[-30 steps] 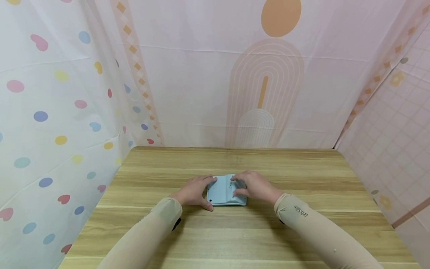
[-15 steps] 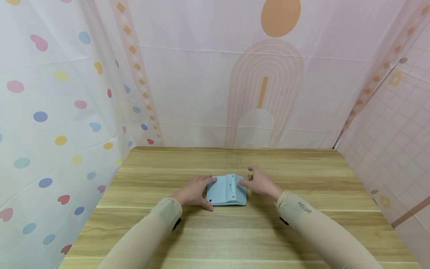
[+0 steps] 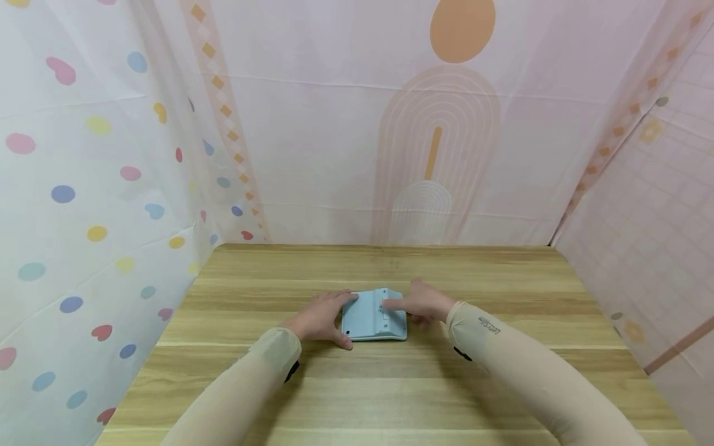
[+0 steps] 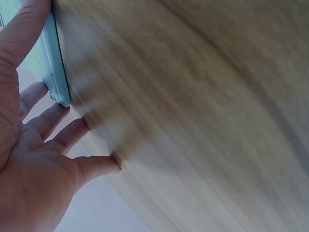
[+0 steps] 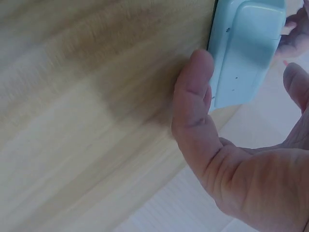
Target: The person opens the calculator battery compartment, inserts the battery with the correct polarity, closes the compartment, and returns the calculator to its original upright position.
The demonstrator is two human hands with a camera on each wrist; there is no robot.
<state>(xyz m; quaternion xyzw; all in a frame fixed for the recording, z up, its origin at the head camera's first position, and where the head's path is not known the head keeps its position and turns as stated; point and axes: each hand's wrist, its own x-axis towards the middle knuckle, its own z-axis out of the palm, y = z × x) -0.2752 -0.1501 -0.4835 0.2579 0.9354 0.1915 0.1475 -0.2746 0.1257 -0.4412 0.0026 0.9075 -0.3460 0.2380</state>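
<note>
A light blue calculator (image 3: 359,316) lies on the wooden table, its back facing up. Across the right part of that back runs a raised ridge with a narrow battery cover (image 3: 385,314). My left hand (image 3: 319,317) holds the calculator's left end, thumb at the near edge and fingers at the far side. In the left wrist view some of its fingers rest on the table. My right hand (image 3: 423,302) is at the other end, one straight digit reaching onto the ridge by the cover. The right wrist view shows a bent finger (image 5: 195,82) beside the calculator's edge.
The wooden table (image 3: 357,396) spreads out around the calculator. Behind it hangs a pale pink printed curtain (image 3: 312,142). A dotted curtain (image 3: 83,260) closes the left side and a checked one (image 3: 664,210) the right.
My right hand first had two digits over the ridge, then drew back to the right, and now reaches left onto it again. The left hand stays put. The head view has shifted slightly.
</note>
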